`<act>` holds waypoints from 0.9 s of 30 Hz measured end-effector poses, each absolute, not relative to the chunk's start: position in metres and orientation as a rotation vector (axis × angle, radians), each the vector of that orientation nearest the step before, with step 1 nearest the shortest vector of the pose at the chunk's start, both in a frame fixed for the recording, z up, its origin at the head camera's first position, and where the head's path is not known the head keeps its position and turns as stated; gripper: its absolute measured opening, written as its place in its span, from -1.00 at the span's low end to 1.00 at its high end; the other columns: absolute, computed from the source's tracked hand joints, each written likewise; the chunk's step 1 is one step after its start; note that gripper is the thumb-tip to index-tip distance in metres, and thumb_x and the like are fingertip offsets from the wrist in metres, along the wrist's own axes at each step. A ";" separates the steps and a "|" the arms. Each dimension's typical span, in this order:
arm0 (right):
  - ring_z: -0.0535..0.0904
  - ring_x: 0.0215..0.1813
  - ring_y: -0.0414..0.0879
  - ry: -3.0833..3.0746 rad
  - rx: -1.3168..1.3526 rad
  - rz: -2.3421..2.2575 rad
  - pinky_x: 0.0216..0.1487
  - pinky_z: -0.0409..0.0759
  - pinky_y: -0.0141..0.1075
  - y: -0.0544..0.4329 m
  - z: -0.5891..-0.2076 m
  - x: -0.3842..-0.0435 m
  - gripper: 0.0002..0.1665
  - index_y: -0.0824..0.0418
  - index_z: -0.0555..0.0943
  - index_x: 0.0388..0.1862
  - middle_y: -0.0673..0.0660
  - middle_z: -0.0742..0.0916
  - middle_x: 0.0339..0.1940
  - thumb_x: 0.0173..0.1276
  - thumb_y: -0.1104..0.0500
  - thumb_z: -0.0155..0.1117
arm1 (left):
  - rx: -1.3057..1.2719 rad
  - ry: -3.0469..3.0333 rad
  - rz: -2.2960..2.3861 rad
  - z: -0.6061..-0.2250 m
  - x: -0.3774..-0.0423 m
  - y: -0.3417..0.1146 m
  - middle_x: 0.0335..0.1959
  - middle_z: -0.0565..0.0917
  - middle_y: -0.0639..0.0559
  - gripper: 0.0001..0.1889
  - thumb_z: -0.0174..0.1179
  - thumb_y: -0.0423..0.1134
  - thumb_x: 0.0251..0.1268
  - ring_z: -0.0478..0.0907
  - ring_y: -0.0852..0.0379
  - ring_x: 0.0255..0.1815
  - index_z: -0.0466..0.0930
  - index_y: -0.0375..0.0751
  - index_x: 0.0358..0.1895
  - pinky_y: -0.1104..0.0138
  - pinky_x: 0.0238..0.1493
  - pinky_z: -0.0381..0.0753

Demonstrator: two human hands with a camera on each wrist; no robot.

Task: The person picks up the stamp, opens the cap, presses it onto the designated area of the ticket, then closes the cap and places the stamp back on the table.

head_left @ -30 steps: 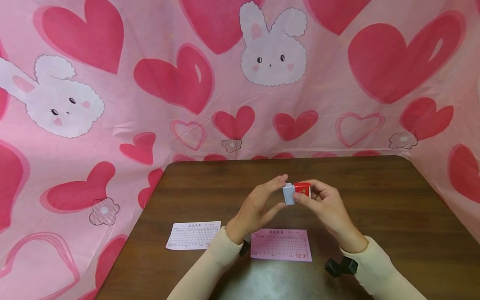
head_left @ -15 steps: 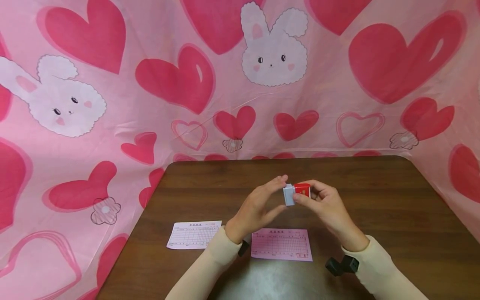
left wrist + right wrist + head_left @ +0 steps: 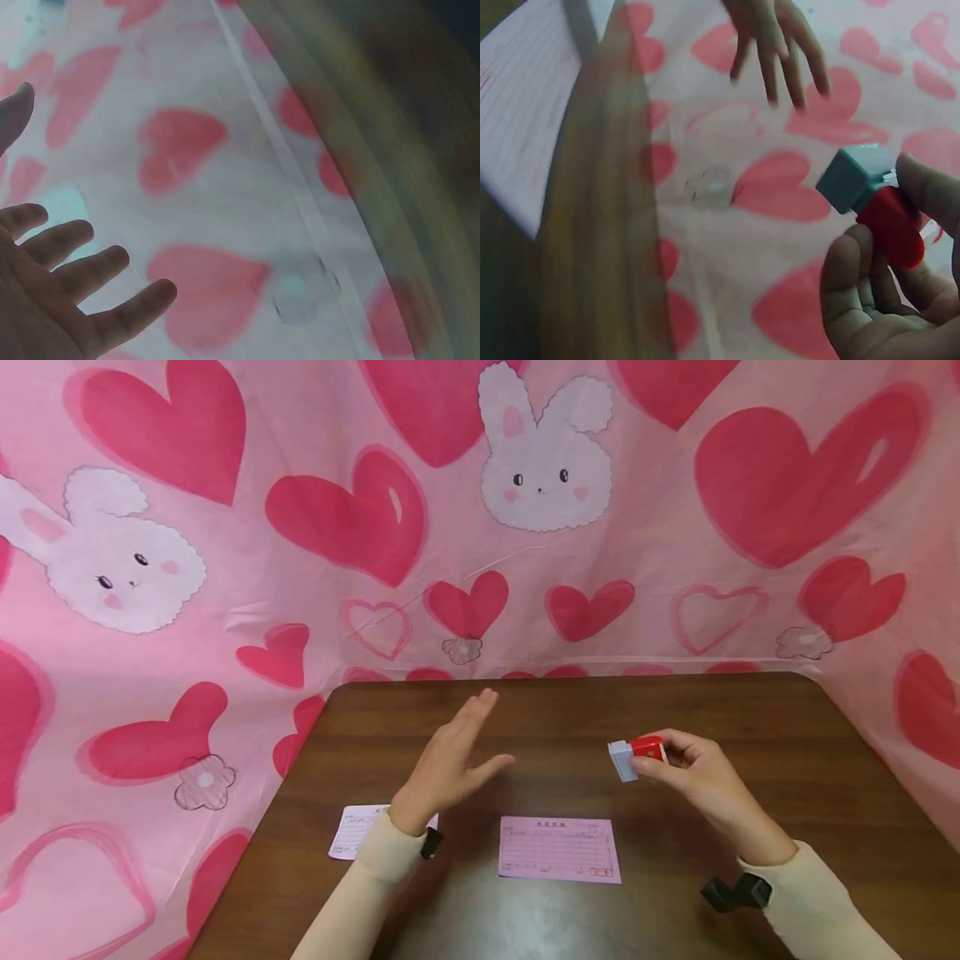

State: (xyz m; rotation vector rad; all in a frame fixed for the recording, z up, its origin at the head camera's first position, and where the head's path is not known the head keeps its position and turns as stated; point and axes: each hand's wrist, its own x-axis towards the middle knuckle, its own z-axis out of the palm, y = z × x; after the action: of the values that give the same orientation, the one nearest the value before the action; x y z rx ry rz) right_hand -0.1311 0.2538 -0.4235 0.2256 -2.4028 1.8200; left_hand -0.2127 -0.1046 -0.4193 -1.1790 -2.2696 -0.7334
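A small stamp [image 3: 622,761] with a red body and a light grey block at one end is held up over the table. My right hand [image 3: 693,768] pinches its red part between thumb and fingers. In the right wrist view the grey end of the stamp [image 3: 857,180] points away from the palm. My left hand [image 3: 448,767] is held apart from it, fingers stretched and thumb spread, with nothing in the grasp. Below and between the hands lies a pink printed form [image 3: 560,850]. A white printed form [image 3: 352,833] lies to the left, partly covered by my left wrist and sleeve.
The brown wooden table [image 3: 825,793] has rounded far corners. Behind it hangs a pink cloth [image 3: 637,552] with hearts and rabbits. A black wrist camera [image 3: 738,893] sits at my right cuff.
My left hand has come off the grey end of the stamp and moved left, its fingers straightening. My right hand has carried the stamp to the right and slightly down.
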 end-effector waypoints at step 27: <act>0.51 -0.33 -0.28 -2.811 0.482 1.016 -0.33 0.58 -0.33 0.293 -0.478 -0.125 -0.67 0.06 0.74 -0.22 -0.14 0.69 -0.33 0.10 0.12 0.73 | -0.655 -2.656 -0.581 -0.434 -0.218 -0.215 0.60 0.32 -0.29 -0.03 0.49 0.08 0.28 0.29 -0.41 0.56 0.24 -0.26 0.64 -0.41 0.36 0.33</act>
State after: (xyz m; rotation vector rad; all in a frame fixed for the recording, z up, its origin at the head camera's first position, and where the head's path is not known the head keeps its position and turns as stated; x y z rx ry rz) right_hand -0.1251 0.2933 -0.4783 0.4818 -2.8112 1.0164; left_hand -0.2177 -0.2149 -0.4340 -0.6551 -2.6558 -0.5809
